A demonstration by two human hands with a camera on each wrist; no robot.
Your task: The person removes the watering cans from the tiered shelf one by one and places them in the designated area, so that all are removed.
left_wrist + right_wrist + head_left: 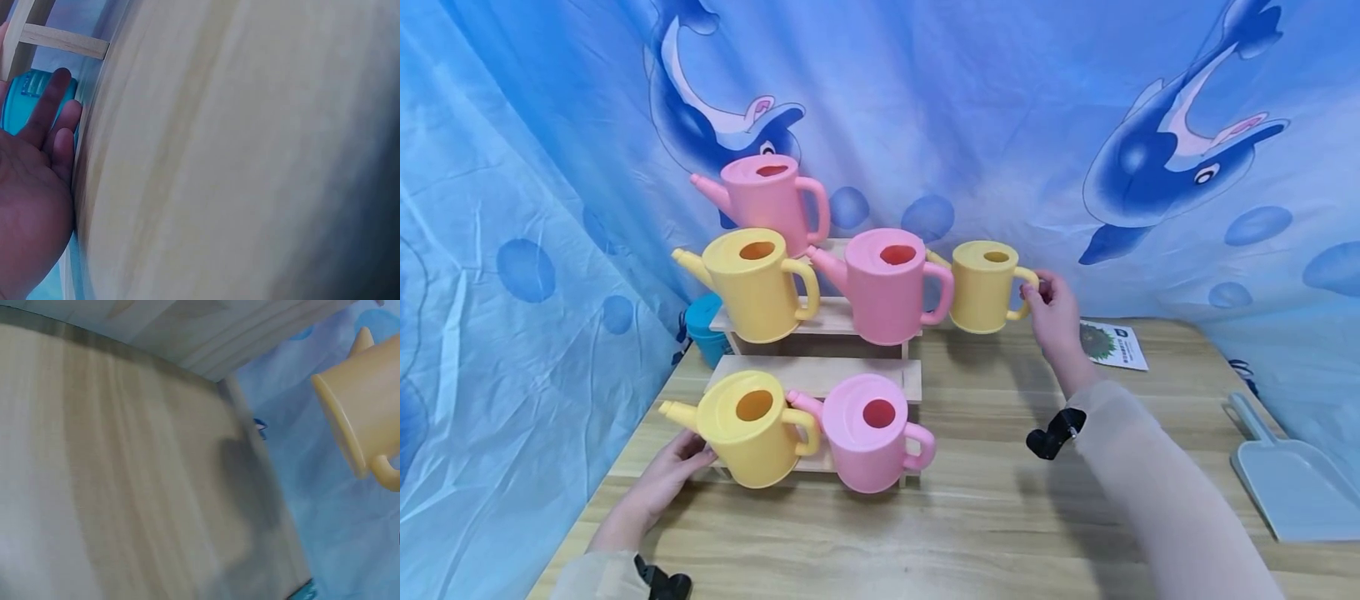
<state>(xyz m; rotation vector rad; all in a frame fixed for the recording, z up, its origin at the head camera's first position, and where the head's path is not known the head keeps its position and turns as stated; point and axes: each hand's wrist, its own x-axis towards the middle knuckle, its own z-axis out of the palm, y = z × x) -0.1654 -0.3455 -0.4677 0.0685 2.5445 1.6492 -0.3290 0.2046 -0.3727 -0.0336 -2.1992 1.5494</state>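
In the head view my right hand (1054, 312) grips the handle of a small yellow watering can (981, 287). That can is raised above the table, its spout toward the wooden stepped rack (820, 377). The right wrist view shows the can's body (369, 400) against the curtain, but not the hand. At the rack's lower left end is my left hand (666, 475), beside another yellow watering can (752, 437). Its visible fingers (47, 109) lie loosely extended; the thumb side is partly hidden, so contact with the rack is unclear.
On the rack stand a pink can (767, 200) at the top, a yellow can (756, 287) and pink can (887, 287) midway, and a pink can (867, 433) below. A teal container (706, 329), seed packet (1116, 346) and grey dustpan (1292, 475) are nearby.
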